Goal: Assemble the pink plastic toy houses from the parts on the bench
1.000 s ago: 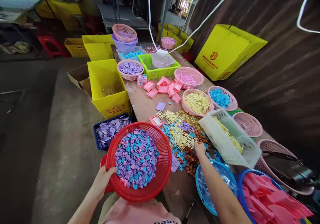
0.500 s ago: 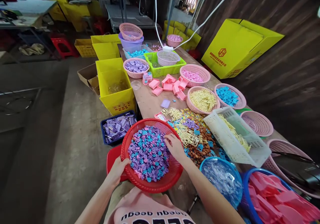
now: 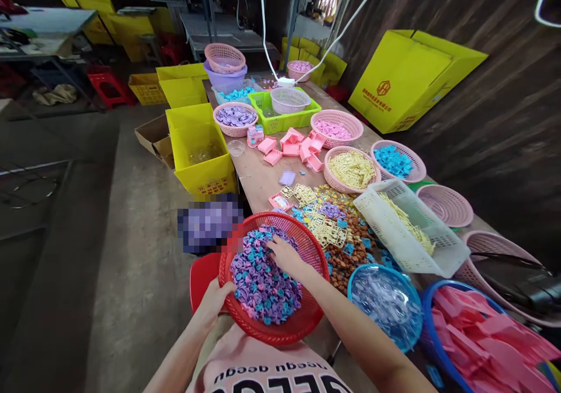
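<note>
A round red basket [image 3: 302, 323] full of small purple, blue and pink spiral pieces [image 3: 263, 282] rests over my lap at the table's near end. My left hand [image 3: 214, 299] grips its near-left rim. My right hand [image 3: 284, 255] lies inside the basket on top of the pieces, fingers spread among them. Just beyond the basket, a loose heap of cream lattice frames [image 3: 326, 232] and brown and blue bits covers the table.
A long table [image 3: 258, 176] carries pink baskets of purple, pink, cream and blue parts, a green crate [image 3: 284, 118], pink boxes and a tilted white tray [image 3: 412, 229]. Blue baskets [image 3: 385, 302] stand at my right. Yellow crates [image 3: 199, 147] line the floor on the left.
My right hand left the cream frames on the table and went into the red basket. The basket has shifted right, closer to the table.
</note>
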The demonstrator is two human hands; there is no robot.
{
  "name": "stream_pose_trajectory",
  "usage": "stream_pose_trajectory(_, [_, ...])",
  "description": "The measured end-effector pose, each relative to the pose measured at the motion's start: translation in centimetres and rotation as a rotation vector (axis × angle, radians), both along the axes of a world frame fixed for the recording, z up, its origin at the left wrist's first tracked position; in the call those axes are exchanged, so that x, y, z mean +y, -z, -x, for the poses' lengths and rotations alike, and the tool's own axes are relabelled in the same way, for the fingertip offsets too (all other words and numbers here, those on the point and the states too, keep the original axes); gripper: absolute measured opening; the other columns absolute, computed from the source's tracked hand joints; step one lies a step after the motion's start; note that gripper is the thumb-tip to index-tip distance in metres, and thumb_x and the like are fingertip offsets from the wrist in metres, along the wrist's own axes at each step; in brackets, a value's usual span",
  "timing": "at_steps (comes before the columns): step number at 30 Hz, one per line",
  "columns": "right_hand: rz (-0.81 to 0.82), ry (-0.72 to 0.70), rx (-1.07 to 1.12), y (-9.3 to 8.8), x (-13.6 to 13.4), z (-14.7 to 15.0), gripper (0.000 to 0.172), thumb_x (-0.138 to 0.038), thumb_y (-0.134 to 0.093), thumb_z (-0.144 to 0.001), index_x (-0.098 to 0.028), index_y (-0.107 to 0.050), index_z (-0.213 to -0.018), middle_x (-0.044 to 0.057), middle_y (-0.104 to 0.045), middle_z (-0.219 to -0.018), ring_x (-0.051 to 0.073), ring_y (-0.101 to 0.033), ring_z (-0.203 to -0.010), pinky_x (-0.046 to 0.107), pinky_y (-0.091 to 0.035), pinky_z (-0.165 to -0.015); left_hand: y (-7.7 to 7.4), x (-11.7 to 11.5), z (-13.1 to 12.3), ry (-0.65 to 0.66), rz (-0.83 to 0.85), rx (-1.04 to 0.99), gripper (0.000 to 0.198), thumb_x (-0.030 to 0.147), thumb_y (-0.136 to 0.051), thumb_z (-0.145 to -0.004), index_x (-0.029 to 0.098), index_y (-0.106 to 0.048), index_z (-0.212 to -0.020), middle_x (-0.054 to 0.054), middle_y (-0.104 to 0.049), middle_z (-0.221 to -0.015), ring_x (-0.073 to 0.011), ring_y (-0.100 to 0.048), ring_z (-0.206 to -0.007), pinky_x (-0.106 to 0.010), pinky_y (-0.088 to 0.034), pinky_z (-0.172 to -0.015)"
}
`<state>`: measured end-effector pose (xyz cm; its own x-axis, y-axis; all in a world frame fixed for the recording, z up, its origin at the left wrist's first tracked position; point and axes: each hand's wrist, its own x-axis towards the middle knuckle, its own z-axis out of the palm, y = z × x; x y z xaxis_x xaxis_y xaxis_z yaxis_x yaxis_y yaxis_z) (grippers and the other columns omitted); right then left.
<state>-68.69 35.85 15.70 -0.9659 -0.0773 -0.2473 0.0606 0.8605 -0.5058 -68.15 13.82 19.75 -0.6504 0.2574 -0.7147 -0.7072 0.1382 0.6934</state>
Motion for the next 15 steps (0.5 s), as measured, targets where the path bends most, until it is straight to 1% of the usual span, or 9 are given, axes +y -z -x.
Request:
stream_pose_trajectory(5, [0.026,0.091,-0.046,0.1,0.9,-2.0,0.014,-0.012,-0.049,-0.082,-0.018,-0.057,-0.092,0.008,-0.053,-0.102,0.019,-0.054,-0.088,0.03,-0.042,-0.077,0.2,-0.2,-0.7,0.023,0.035,0.002,0.033,0.026,-0.06,-0.056,0.012,-0.061,-0.086,-0.002,-0.067,-0.063,-0.0205,-0.062,-0.058,-0.029,-0.049,-0.056])
stream_pose_trajectory(8, [0.057,0.171,-0.058,0.5,1.0,-3.2,0.01,-0.011,-0.051,-0.081,-0.017,-0.057,-0.085,0.007,-0.053,-0.1,0.017,-0.054,-0.082,0.03,-0.042,-0.076,0.6,-0.6,-1.1,0.02,0.037,0.019,0.031,0.028,-0.063,-0.054,0.013,-0.061,-0.081,-0.003,-0.066,-0.061,-0.0214,-0.063,-0.057,-0.03,-0.049,-0.056])
stream_pose_trajectory(10, [0.084,0.237,-0.052,0.6,0.7,-4.0,0.009,-0.011,-0.049,-0.08,-0.017,-0.057,-0.079,0.007,-0.054,-0.098,0.016,-0.053,-0.078,0.029,-0.041,-0.075,1.2,-1.1,-1.2,0.027,0.037,0.034,0.031,0.03,-0.064,-0.054,0.014,-0.062,-0.08,-0.004,-0.067,-0.062,-0.0233,-0.063,-0.059,-0.032,-0.05,-0.057])
stream_pose_trajectory(12, [0.119,0.309,-0.029,0.6,-0.1,-4.8,0.012,-0.011,-0.048,-0.08,-0.017,-0.056,-0.074,0.007,-0.054,-0.097,0.015,-0.053,-0.076,0.028,-0.041,-0.074,2.1,-1.9,-1.0,0.042,0.044,0.068,0.03,0.031,-0.065,-0.053,0.016,-0.062,-0.078,-0.006,-0.068,-0.065,-0.0267,-0.065,-0.065,-0.035,-0.052,-0.059])
stream_pose_trajectory(15, [0.199,0.411,0.02,0.4,-2.0,-5.8,0.01,-0.01,-0.05,-0.075,-0.019,-0.055,-0.071,0.004,-0.057,-0.089,0.015,-0.054,-0.078,0.027,-0.041,-0.074,3.5,-3.7,-0.1,0.081,0.08,0.148,0.025,0.031,-0.069,-0.048,0.019,-0.063,-0.069,-0.007,-0.068,-0.065,-0.0332,-0.066,-0.077,-0.039,-0.053,-0.066])
